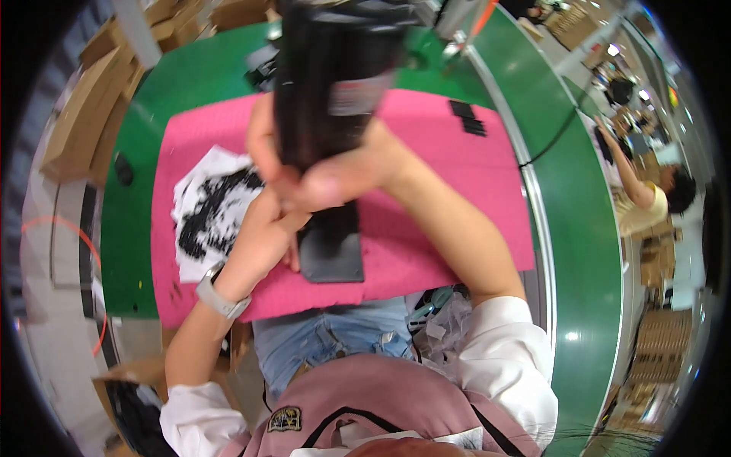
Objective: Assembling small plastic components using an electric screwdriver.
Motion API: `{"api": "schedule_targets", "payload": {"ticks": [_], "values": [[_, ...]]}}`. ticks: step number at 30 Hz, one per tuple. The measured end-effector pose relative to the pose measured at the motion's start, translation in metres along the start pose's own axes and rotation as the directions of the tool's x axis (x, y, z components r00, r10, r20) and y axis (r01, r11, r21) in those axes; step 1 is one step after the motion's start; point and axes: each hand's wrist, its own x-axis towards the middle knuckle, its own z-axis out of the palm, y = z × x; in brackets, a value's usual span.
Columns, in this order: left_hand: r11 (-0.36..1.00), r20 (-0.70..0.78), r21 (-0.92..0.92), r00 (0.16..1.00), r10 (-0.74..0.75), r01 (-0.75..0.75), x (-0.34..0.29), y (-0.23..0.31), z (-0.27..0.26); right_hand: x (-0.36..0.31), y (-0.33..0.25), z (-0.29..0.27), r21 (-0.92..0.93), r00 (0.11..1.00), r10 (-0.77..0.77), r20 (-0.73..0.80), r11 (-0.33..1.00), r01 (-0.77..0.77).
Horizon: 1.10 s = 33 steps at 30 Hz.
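My right hand (354, 171) is wrapped round a bulky black object (320, 99) with a pale label, held upright close to the camera and smeared by motion. Just below it, my left hand (266, 228) has its fingers pressed together near the right thumb; what they grip is hidden. Beneath both hands a flat black plate-like piece (333, 255) with rounded corners rests on the pink mat (442, 198), by its near edge. To the left lie white sheets (190, 263) with a heap of small black pieces (221, 202) on them.
Several small black strips (467, 119) lie at the mat's far right. The green table (126, 251) has a dark oval item (123, 169) on its left side. A metal rail (525, 164) runs along the right. Cardboard boxes (80, 126) stand at left; another person (643, 198) works far right.
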Motion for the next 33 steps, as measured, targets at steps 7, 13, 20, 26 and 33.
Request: {"api": "schedule_targets", "payload": {"ticks": [7,13,20,26,33], "values": [[1.0,-0.002,-0.017,1.0,0.002,-0.002,0.001,-0.004,0.004,-0.004,0.003,0.005,-0.268,0.974,-0.17,-0.15,0.955,0.125],[0.999,-0.014,-0.025,1.0,0.022,-0.022,-0.003,0.004,0.007,-0.009,-0.002,0.006,-0.069,0.975,-0.214,-0.05,0.975,0.211],[0.999,-0.004,-0.046,1.0,0.028,-0.028,-0.003,0.002,0.005,-0.011,-0.002,0.01,-0.015,0.984,-0.176,-0.026,0.984,0.175],[0.999,0.013,-0.022,0.999,0.031,-0.03,0.001,-0.009,0.0,-0.001,0.007,0.018,-0.044,0.984,-0.127,-0.126,0.992,0.122],[0.997,0.005,-0.046,0.998,0.065,-0.065,-0.001,-0.005,0.005,-0.004,-0.003,0.024,-0.339,0.939,-0.145,-0.311,0.94,0.033]]}}
